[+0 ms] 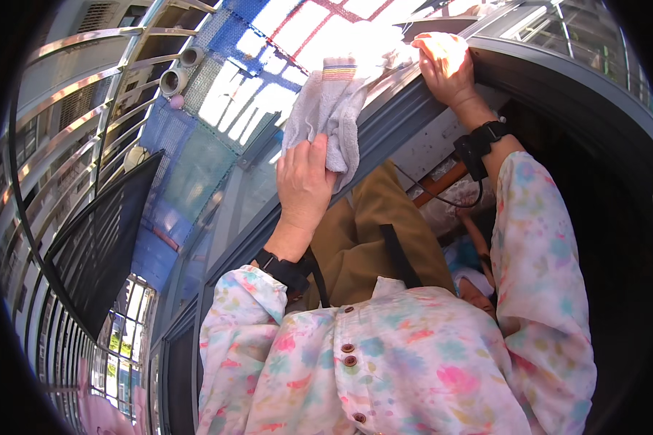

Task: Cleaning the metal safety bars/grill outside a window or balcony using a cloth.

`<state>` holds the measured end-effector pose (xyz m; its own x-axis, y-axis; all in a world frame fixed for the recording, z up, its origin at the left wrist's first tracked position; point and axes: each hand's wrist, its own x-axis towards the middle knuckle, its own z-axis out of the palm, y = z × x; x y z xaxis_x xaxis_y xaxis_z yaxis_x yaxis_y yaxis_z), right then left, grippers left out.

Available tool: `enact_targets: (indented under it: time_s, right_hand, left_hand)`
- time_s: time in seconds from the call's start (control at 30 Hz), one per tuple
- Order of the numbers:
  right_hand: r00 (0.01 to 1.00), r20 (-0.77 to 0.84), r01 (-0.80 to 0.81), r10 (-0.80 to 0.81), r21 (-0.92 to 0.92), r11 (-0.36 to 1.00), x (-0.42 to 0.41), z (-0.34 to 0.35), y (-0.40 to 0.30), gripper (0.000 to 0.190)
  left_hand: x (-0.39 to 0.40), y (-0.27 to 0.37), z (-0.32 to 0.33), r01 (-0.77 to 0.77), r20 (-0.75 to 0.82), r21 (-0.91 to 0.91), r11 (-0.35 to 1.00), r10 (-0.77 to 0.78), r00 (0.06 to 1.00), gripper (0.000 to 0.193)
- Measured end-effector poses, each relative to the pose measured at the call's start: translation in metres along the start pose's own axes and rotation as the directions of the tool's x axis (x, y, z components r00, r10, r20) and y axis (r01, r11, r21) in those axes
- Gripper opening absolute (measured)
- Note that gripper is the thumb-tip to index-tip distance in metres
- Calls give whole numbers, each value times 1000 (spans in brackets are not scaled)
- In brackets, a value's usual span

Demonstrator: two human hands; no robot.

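My left hand [305, 182] grips a grey terry towel [329, 111] with a striped coloured band near its upper end. The towel hangs bunched over the sill side of the grey metal window frame [397, 117]. Higher and to the right, my right hand [449, 73] is curled on the edge of the dark window sash [522, 68]. Strong sunlight washes out its fingers, and their tips are hard to make out. Both wrists wear black straps with small devices. Below the frame are my brown trousers [381, 234].
Metal security bars [98, 70] curve along the left, with a dark panel [109, 234] against them. Blue and green mesh mats [196, 179] cover the ledge outside, where pots [174, 81] stand. A cable [457, 204] hangs below my right wrist. Another person [470, 277] is low at the right.
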<state>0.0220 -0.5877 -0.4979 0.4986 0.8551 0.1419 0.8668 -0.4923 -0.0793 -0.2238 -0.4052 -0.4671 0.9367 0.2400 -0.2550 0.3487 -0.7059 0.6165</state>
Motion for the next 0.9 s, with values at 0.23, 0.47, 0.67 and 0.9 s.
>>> enact_targets:
  time_s: [0.23, 0.47, 0.67, 0.9]
  right_hand:
    - [1000, 15, 8, -8, -39, 999, 3, -3, -4, 19]
    - [999, -22, 25, -26, -44, 999, 2, 3, -5, 18]
    - [999, 35, -39, 38, 16, 999, -1, -2, 2, 19]
    - [997, 77, -35, 30, 57, 998, 4, 5, -6, 24]
  left_hand:
    - [-101, -83, -41, 66, 42, 88, 994, -70, 997, 37]
    - [-82, -87, -58, -104, 221, 180, 978, 63, 973, 33]
    - [-48, -60, -58, -117, 226, 152, 982, 80, 971, 28]
    - [79, 39, 11, -151, -63, 2, 989, 151, 987, 32]
